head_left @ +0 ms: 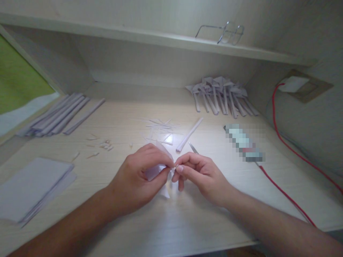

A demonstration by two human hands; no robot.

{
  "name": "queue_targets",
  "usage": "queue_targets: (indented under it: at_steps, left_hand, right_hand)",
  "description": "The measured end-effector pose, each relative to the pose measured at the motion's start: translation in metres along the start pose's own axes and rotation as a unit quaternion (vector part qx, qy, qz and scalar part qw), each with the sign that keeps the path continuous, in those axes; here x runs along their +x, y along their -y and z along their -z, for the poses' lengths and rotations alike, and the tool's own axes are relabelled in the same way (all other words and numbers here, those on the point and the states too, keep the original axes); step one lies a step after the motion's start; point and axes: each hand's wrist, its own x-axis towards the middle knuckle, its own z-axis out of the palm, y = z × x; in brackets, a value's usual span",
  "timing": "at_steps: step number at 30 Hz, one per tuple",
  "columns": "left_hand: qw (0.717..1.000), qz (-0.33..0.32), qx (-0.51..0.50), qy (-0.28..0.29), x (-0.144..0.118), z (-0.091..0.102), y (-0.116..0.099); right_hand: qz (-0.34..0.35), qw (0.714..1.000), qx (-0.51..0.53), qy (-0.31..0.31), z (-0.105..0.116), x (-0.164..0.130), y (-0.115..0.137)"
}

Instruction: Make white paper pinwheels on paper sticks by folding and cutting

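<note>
Near the middle of the desk my left hand [142, 173] pinches a folded white paper piece [154, 172] between thumb and fingertips. Part of the paper lies hidden behind that hand. My right hand [200, 176] touches the left fingertips. Its thumb and index finger are closed on a small white piece [175, 167] at the paper's edge, which looks like a cotton swab end. Just beyond the hands lie a rolled paper tube [189, 135] and a metal pointed blade [193, 147], its other end hidden by my right hand.
Cut cotton swab pieces [106, 145] and thin paper strips [160, 125] lie scattered. Paper tubes [61, 114] and a paper stack [34, 187] are left. Paper pinwheels on stems [219, 94] lie back right. A phone [243, 142] trails a red cable [286, 194]. Glasses [230, 34] sit above.
</note>
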Motion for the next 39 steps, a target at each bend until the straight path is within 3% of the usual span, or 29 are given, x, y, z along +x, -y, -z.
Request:
queue_targets:
  at_steps: [13,18,26,28,30,34,36,39]
  left_hand:
    - [0.998,-0.027,0.054,0.000,0.000,-0.002,0.001]
    - [0.988,-0.062,0.139,-0.033,-0.002,-0.003,0.004]
    - [0.972,-0.054,0.199,-0.113,-0.002,0.006,0.005]
    - [0.971,-0.012,0.191,-0.143,0.001,0.013,0.007]
    - [0.970,0.078,0.172,-0.152,0.005,0.019,0.012]
    - [0.955,0.283,0.051,-0.072,0.011,0.024,0.021]
    - [0.948,0.315,-0.006,-0.040,0.011,0.022,0.022]
    - [0.955,0.293,-0.029,-0.045,0.009,0.017,0.020]
  right_hand:
    - [0.029,1.000,-0.002,0.009,-0.003,-0.006,-0.006]
    - [0.037,0.998,-0.047,0.010,-0.002,-0.006,-0.005]
    - [0.054,0.995,-0.076,-0.034,-0.002,-0.004,-0.006]
    - [0.055,0.993,-0.096,-0.035,-0.001,-0.005,-0.006]
    - [0.071,0.986,-0.148,-0.028,-0.001,-0.007,-0.005]
    - [0.141,0.951,-0.274,-0.018,-0.001,-0.012,-0.003]
    - [0.160,0.940,-0.302,-0.013,-0.002,-0.014,-0.002]
    - [0.162,0.937,-0.308,-0.006,-0.003,-0.015,-0.001]
